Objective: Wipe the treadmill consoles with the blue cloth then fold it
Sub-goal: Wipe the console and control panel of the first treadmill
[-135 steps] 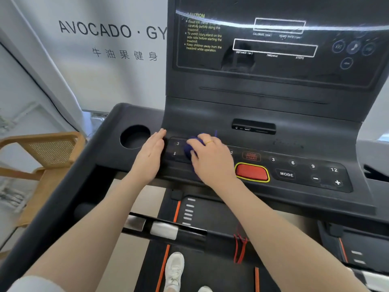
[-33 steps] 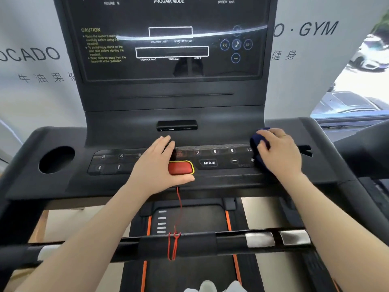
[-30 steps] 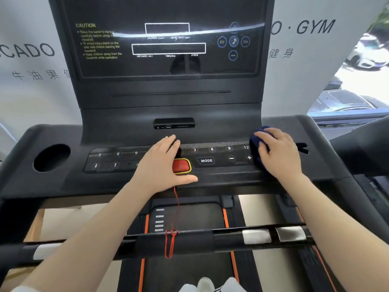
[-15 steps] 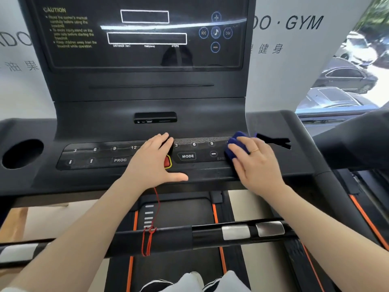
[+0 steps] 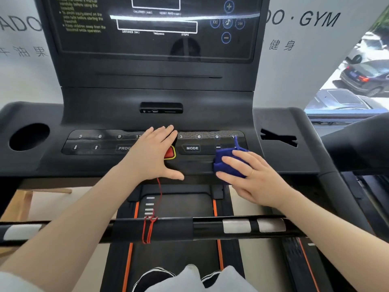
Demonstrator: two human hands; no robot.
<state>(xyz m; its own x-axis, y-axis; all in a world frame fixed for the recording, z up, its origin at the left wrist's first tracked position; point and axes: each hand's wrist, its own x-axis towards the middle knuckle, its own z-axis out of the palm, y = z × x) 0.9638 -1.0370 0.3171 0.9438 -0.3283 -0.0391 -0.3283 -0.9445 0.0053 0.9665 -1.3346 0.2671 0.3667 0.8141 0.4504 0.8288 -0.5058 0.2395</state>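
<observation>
White gym walls with big dark letters stand behind a black treadmill, and a window at the upper right of the frame shows parked cars outside.

Nearest, at the bottom middle, are the person's pale clothes and the dark belt (image 5: 174,234) with orange lines. Just above them a black handlebar (image 5: 168,228) runs from side to side, and a red cord (image 5: 148,230) hangs looped on it.

Next come the two hands. The left hand (image 5: 151,154) lies flat in the middle of the frame, fingers straight, on the button panel (image 5: 105,142). It covers most of the red stop button (image 5: 170,153). The right hand (image 5: 252,178) is at the middle right. Its fingers press down on the bunched blue cloth (image 5: 225,163), and the thumb curls under it at the front edge of the treadmill console (image 5: 284,161).

At the far left is a round cup hole (image 5: 28,137). Farthest up is the dark screen (image 5: 155,28) with small white words.
</observation>
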